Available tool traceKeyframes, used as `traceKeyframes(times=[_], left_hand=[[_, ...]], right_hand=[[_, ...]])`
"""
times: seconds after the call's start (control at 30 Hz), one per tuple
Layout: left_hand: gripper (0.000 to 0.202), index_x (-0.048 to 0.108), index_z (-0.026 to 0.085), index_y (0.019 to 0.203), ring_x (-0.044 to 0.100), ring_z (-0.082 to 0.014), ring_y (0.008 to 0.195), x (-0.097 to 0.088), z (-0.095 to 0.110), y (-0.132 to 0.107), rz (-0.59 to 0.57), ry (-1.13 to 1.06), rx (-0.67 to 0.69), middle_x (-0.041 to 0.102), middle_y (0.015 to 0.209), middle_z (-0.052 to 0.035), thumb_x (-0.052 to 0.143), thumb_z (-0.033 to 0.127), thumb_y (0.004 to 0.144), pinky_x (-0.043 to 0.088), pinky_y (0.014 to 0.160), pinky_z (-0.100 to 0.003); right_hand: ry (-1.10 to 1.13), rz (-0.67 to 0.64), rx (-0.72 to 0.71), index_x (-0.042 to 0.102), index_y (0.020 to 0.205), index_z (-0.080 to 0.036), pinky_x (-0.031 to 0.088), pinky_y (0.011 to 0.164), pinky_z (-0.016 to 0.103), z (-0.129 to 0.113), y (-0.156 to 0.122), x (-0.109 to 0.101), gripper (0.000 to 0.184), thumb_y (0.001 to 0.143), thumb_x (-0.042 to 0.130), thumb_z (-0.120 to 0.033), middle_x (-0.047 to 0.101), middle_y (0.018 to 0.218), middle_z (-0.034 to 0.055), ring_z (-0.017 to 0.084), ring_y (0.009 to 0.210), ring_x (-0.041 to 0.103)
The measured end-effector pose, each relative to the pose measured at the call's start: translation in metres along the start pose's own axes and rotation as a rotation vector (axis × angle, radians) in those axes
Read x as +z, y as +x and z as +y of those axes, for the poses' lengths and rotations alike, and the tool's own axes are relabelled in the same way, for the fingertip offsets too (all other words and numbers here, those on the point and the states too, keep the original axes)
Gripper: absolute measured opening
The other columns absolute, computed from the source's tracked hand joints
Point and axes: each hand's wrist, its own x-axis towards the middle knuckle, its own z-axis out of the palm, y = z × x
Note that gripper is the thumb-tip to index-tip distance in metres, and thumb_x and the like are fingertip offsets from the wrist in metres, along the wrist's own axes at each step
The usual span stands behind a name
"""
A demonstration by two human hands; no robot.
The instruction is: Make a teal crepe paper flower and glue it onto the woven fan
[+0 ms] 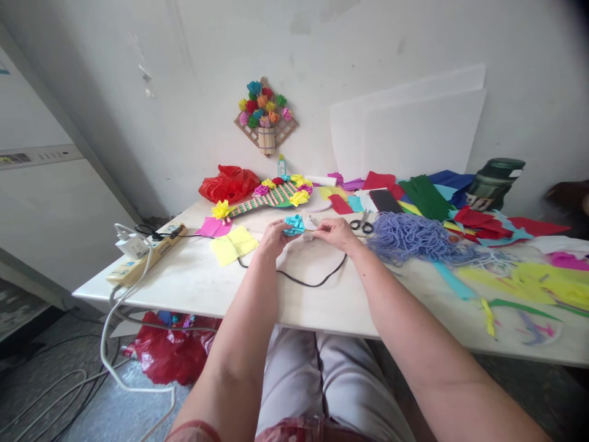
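My left hand [275,238] holds a turquoise crepe-paper flower [294,225] above the table, fingers closed around its left side. My right hand [335,233] is pinched just to the right of the flower. Something thin and pale seems to show at its fingertips, too small to name. Behind and between the hands is a small whitish object [310,222], partly hidden. Beyond them lies a guitar-shaped green piece [271,195] with pale strips and yellow, pink and red paper flowers. Black-handled scissors [362,224] rest beyond my right hand.
A black cord [307,285] loops below my hands. Left are yellow paper squares [234,244] and a power strip [147,255] with a white charger. Right are purple yarn [409,239], coloured paper pieces [426,196] and a dark green flask [494,184]. A red bag [229,183] sits at the back.
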Motion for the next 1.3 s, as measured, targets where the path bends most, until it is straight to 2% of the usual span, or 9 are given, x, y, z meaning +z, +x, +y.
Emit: traceKeyframes(times=[0.23, 0.6, 0.87, 1.17, 1.3], left_hand=[[0.015, 0.058, 0.011, 0.068, 0.063, -0.0151, 0.064, -0.002, -0.003, 0.003, 0.002, 0.01, 0.029, 0.064, 0.066, -0.0035, 0.065, 0.008, 0.054, 0.056, 0.079, -0.039], [0.014, 0.061, 0.012, 0.067, 0.063, -0.015, 0.064, 0.0, 0.0, -0.001, -0.021, -0.004, 0.021, 0.064, 0.065, -0.0027, 0.064, 0.009, 0.054, 0.055, 0.081, -0.039], [0.015, 0.06, 0.012, 0.067, 0.062, -0.0138, 0.061, 0.003, 0.001, -0.002, 0.008, 0.018, 0.027, 0.064, 0.062, -0.0018, 0.064, 0.009, 0.053, 0.055, 0.077, -0.036], [0.017, 0.057, 0.013, 0.069, 0.063, -0.0143, 0.061, 0.001, -0.001, 0.0, 0.021, 0.031, 0.053, 0.064, 0.064, -0.0019, 0.063, 0.008, 0.054, 0.054, 0.075, -0.036], [0.016, 0.056, 0.014, 0.068, 0.062, -0.0136, 0.061, -0.001, -0.003, 0.0, 0.005, 0.018, 0.043, 0.062, 0.063, -0.0011, 0.063, 0.007, 0.055, 0.054, 0.077, -0.038]], right_hand=[[-0.173, 0.075, 0.033, 0.069, 0.061, -0.02, 0.031, 0.056, 0.024, -0.01, -0.001, -0.002, 0.012, 0.064, 0.076, -0.029, 0.064, 0.058, -0.0014, 0.013, 0.059, 0.053], [0.078, 0.02, 0.002, 0.067, 0.059, -0.017, 0.033, 0.053, 0.023, -0.001, 0.001, 0.001, 0.015, 0.063, 0.074, -0.03, 0.059, 0.054, -0.0021, 0.01, 0.053, 0.049], [-0.004, 0.035, -0.008, 0.068, 0.061, -0.017, 0.029, 0.053, 0.023, -0.004, -0.001, -0.001, 0.015, 0.065, 0.072, -0.031, 0.057, 0.053, -0.0019, 0.011, 0.055, 0.047], [-0.036, -0.011, -0.064, 0.063, 0.056, -0.016, 0.023, 0.049, 0.025, 0.002, 0.0, 0.0, 0.038, 0.075, 0.062, -0.049, 0.037, 0.046, -0.0043, 0.009, 0.05, 0.031], [-0.034, -0.054, -0.075, 0.064, 0.056, -0.016, 0.022, 0.048, 0.024, 0.004, 0.0, 0.0, 0.04, 0.077, 0.059, -0.05, 0.036, 0.047, -0.0039, 0.009, 0.05, 0.031]])
